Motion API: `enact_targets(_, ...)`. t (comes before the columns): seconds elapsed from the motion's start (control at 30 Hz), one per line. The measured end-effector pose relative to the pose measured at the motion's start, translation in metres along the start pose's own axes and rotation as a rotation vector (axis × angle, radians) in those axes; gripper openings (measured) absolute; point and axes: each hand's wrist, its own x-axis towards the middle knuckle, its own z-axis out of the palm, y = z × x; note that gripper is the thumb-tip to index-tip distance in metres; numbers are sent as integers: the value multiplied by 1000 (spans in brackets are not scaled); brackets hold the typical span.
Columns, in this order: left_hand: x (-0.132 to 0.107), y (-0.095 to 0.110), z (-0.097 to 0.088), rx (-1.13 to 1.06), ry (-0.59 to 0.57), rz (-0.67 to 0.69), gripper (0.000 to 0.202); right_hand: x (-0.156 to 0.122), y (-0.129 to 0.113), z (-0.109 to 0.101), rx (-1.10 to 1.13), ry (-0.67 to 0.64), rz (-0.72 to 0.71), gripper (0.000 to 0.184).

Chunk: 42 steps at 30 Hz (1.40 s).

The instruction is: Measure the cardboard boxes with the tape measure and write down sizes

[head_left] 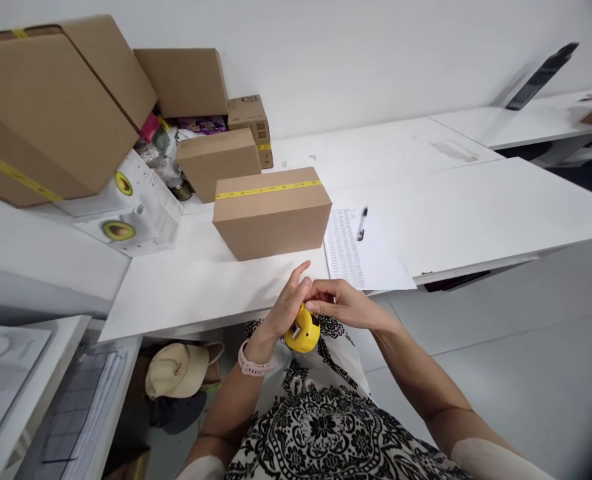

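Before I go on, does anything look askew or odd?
The paper isn't fully on the desk: one corner juts past its front edge. A grey smudge also marks the white top farther back.

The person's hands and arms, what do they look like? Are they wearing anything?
Both the left hand and the right hand are bare, with no gloves. A pale pink band with little holes goes round the left wrist; no band shows on the right. The forearms are bare too, and plain whitish sleeves begin higher up.
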Motion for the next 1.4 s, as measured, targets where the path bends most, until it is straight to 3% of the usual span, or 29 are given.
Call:
enact_targets(0.13,-18,-7,-5,-90,-81,-91,53,3,5,16,241,-152,70,29)
enact_targets(0.23,-33,-14,-6,-161,-129,-150,37,3,9,20,335,-171,152,29)
enact_targets(0.4,-57,-17,-23,-259,-149,-260,42,3,10,3,413,124,231,30)
enact_targets(0.5,-65,-4,-45,-97,-105,-301,32,5,5,-9,410,242,212,32)
enact_targets(0.57,-66,10,-61,90,-53,-283,26,8,-2,-12,361,255,170,32)
enact_targets(0.67,-62,28,-78,360,62,-143,30,14,-15,-8,242,209,74,29)
enact_targets(0.73,-57,35,-87,477,212,20,29,20,-20,-7,147,264,-8,25)
enact_targets(0.83,-43,36,-102,457,635,313,22,33,-11,-20,32,674,-118,19)
enact_targets(0.9,-28,32,-117,328,890,414,24,44,9,-36,6,939,-91,16)
enact_targets(0.97,-10,27,-131,192,985,383,30,58,33,-53,-3,987,12,28)
enact_targets(1.07,12,24,-145,60,888,258,34,76,59,-65,-5,825,68,54)
enact_targets(1.17,18,39,-145,-14,733,200,34,83,55,-68,-65,675,2,60)
enact_targets(1.27,8,70,-137,8,664,239,33,75,25,-75,-247,741,-32,55)
enact_targets(1.4,-2,102,-126,102,668,242,28,64,-14,-88,-518,871,-24,41)
